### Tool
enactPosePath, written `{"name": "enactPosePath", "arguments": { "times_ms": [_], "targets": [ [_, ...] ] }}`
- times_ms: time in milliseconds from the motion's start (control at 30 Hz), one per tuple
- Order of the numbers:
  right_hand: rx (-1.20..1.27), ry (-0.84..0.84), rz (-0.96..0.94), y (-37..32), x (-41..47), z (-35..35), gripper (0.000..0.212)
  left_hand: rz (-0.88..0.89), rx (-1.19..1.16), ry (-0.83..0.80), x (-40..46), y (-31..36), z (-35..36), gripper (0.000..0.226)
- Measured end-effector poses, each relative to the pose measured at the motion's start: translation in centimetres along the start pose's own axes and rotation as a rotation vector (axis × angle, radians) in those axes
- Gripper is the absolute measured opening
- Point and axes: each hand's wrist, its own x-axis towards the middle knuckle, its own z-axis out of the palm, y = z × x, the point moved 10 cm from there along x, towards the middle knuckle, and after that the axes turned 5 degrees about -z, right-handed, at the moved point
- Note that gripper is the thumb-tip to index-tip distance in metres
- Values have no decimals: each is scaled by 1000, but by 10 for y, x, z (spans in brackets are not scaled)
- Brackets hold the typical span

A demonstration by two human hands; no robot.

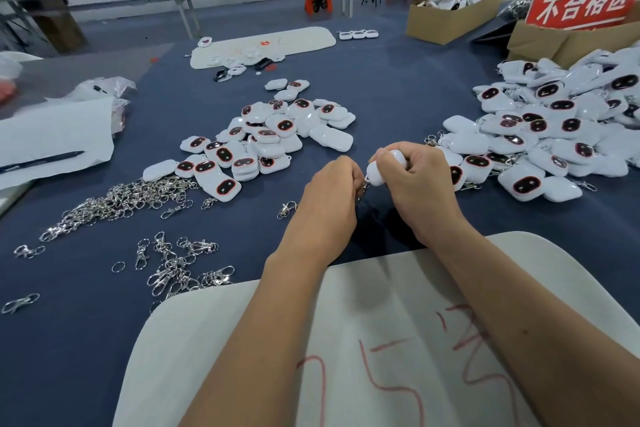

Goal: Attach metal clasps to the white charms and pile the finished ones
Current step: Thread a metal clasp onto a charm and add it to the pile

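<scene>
Two hands meet mid-desk w/ one piece between them. Left to right: loose heap of silver metal swivel clasps near left on the blue-covered desk, more scattered nearer. Next, centre pile of white rounded plastic charms w/ dark red-ringed ovals, no clasps seen on them, so prob. the unfinished stock. Left hand has its grip curled tight, pinching a small silver clasp at the fingertips. Right hand wraps a white charm, held just above the desk, clasp touching its lower end.

To do the step well: keep the charm steady in the right hand, loop end facing left; work the ring through the loop fully, check it closes, don't twist it open too far. Whether it's through yet, can't tell; fingers hide it.

Far right: big pile of white charms w/ clasps on, prob. the finished ones; drop there when done.

Containers: open brown cardboard box far right holds white pieces, too small to identify. Second cardboard box behind a red sign w/ white characters; contents hidden.
</scene>
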Motion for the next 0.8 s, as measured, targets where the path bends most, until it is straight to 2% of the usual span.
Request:
{"name": "enactPosePath", "arguments": {
  "times_ms": [400, 600, 800],
  "targets": [
    [-87, 23, -63, -11, -3, 0, 35, 26, 126, -3, -2, 7, 3, 28],
    [243, 38, 124, 12, -1, 0, 31, 117, -69, 98, -2, 14, -7, 17],
    [382, -4, 202, 20, 0, 6, 33, 190, -189, 165, -3, 14, -18, 13]
  ]
}}
